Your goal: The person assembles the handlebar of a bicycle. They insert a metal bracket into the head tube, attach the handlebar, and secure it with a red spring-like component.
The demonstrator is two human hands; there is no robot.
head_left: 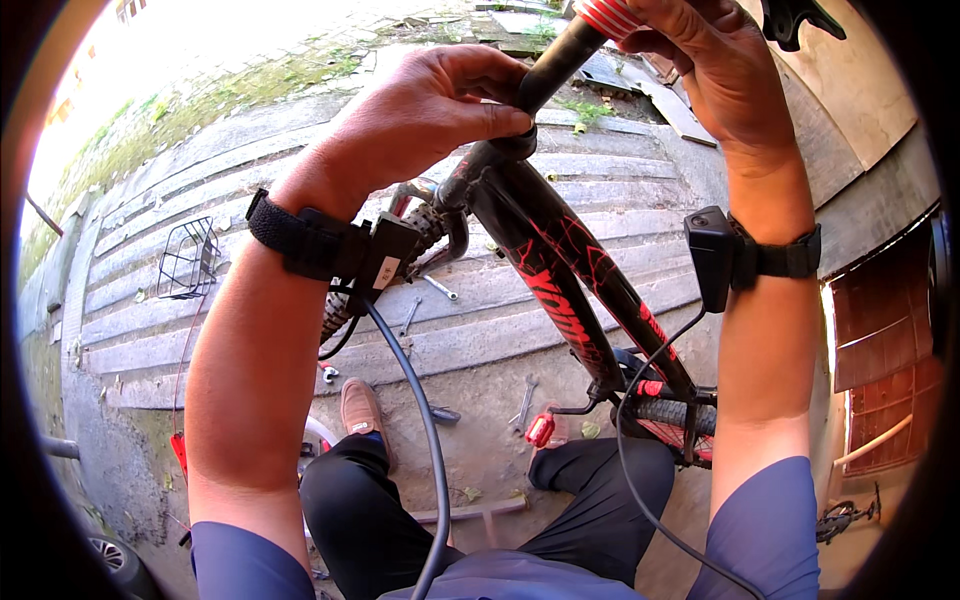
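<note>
A black bicycle frame (560,290) with red markings slants down in front of me. From its head end rises a black tube (560,65), with a dark ring (514,143) at the tube's foot. My left hand (420,125) is closed on the lower part of this tube, thumb and fingertips against it just above the ring. At the top edge, my right hand (735,85) has its fingers curled at a red-and-white striped sleeve (607,17) around the tube; its fingertips are partly out of view. A knobby front tyre (428,228) is partly hidden by my left wrist.
Below are a red pedal (540,430) and the rear tyre (675,414). Several wrenches, including one wrench (440,288), lie on the ground. A black wire basket (188,258) stands at left. A black lever-like part (800,22) shows upper right. Cables (420,390) hang from both wrist devices.
</note>
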